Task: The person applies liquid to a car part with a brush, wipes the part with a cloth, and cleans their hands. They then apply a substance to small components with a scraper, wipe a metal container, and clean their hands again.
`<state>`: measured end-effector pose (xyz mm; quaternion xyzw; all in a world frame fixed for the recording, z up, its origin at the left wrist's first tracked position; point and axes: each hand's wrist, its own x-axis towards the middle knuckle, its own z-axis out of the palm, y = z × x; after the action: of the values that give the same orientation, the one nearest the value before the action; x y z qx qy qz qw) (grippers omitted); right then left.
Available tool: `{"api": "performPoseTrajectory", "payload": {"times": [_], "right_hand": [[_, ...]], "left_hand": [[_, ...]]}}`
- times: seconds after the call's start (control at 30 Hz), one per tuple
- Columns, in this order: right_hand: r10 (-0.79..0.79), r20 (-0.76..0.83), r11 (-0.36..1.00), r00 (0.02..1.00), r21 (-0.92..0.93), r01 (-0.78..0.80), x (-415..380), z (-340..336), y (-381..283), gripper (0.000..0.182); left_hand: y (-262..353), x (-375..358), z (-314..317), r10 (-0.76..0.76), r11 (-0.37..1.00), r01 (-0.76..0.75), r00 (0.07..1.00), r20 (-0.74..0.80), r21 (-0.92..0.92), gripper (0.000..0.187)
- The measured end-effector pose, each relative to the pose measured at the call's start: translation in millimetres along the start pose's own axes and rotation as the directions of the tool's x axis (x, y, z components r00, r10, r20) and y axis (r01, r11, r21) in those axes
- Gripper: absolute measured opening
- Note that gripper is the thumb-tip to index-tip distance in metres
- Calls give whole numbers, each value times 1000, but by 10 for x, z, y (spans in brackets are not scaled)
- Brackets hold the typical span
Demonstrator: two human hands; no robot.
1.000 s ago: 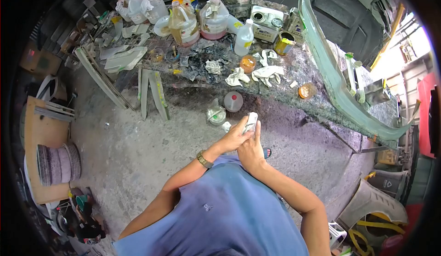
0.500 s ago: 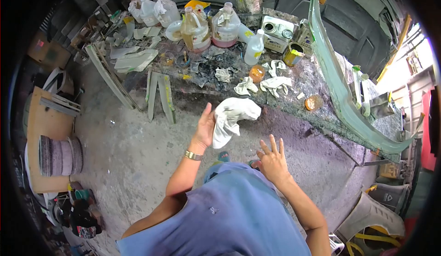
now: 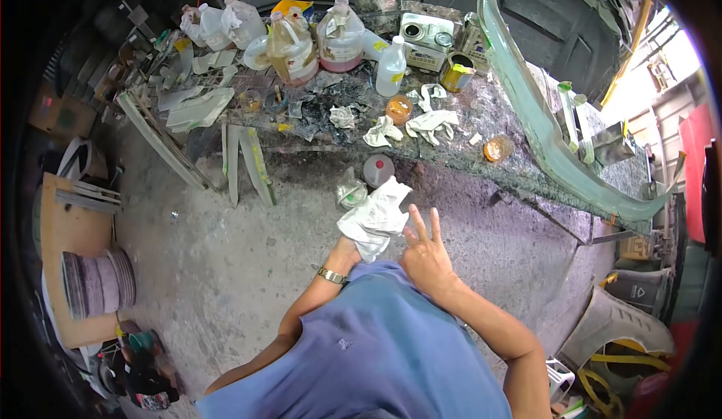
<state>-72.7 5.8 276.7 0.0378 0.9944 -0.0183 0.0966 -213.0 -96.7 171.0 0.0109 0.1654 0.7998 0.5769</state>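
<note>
My left hand (image 3: pixel 346 251) is in front of my waist, gripping a crumpled white cloth (image 3: pixel 377 218). The cloth drapes over its fingers and hides most of them. A little to the right, my right hand (image 3: pixel 427 259) is raised with its back towards me and several fingers stretched apart. I see nothing in it, though its palm side is hidden. Just beyond the cloth, below the bench edge, are a round container with a red cap (image 3: pixel 378 169) and a clear crumpled plastic item (image 3: pixel 351 192).
A stained workbench (image 3: pixel 316 135) holds large jugs (image 3: pixel 292 54), a clear bottle (image 3: pixel 391 69), an open can (image 3: pixel 457 73), orange cups (image 3: pixel 398 108) and white rags (image 3: pixel 432 124). A long green-grey panel (image 3: pixel 519 95) overhangs its right side. Wheel-like rolls (image 3: pixel 98 283) stand at left.
My left hand has drawn the cloth down and nearer my body. My right hand has shifted slightly left, closer to the cloth. The red-capped container and plastic item have come into view.
</note>
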Motion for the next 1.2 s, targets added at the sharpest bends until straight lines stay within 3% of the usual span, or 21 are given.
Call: {"api": "performPoseTrajectory", "payload": {"times": [0.03,0.07,0.1,0.17,0.2,0.23,0.27,0.33,0.43,0.5,0.57,0.6,0.73,0.83,0.9,0.97,1.0,1.03,1.1,1.17,1.2], "right_hand": [[0,1,1000,1000,-2,0,40,-25,-27,21],[-16,60,998,998,-52,19,101,-50,-56,22],[-29,119,994,992,-101,41,149,-64,-96,27],[-24,173,978,985,-198,59,246,65,-160,38],[-32,233,958,972,-269,96,280,62,-175,41],[-33,292,931,956,-338,135,307,66,-187,44],[-58,91,894,994,-439,92,370,246,-246,49],[5,180,881,984,-467,82,407,360,-343,51],[82,271,862,959,-501,68,396,250,-390,54],[36,325,950,945,-304,69,381,367,-325,53],[57,280,938,958,-343,44,409,524,-335,52],[74,233,924,970,-382,21,409,606,-358,52],[97,406,936,909,-348,55,445,324,-367,52],[116,526,961,843,-273,38,429,320,-349,50],[124,323,900,938,-434,31,342,431,-373,47],[139,321,914,937,-406,3,351,497,-343,44],[114,312,916,943,-401,22,356,479,-324,47],[86,303,917,949,-396,43,360,464,-302,50],[61,163,933,985,-360,2,263,470,-205,47],[37,-14,976,999,-214,-39,123,280,-148,41],[39,14,980,999,-194,-36,81,239,-127,39]], "left_hand": [[-5,23,10,4,972,-5,1000,6,236,48],[-31,13,-39,-91,940,132,986,-140,315,44],[-122,14,45,-91,940,131,986,-139,315,44],[-388,64,235,253,691,-84,959,-130,718,37],[-400,99,238,387,586,-175,918,-84,791,29],[-370,136,210,390,584,-176,917,-84,792,29],[-331,182,186,291,671,-93,946,-146,735,26],[-218,273,152,95,792,82,962,-254,605,19],[-248,325,167,193,770,44,935,-297,637,23],[-356,305,164,183,683,137,919,-349,718,22],[-417,333,72,394,358,52,897,-202,932,20],[-376,401,3,332,268,178,906,-264,947,16],[-305,553,14,208,345,132,955,-213,929,18],[-669,552,32,489,497,-89,850,-195,863,22],[-673,507,-25,573,526,-163,794,-206,835,24],[-436,456,84,334,466,102,900,-281,879,20],[-321,455,183,240,447,256,888,-391,857,18],[-293,449,77,246,451,256,886,-394,855,18],[-237,507,-204,214,876,-119,964,-156,467,14],[15,324,108,161,926,-56,952,-259,372,34],[148,228,286,162,903,-62,966,-202,426,35]]}}
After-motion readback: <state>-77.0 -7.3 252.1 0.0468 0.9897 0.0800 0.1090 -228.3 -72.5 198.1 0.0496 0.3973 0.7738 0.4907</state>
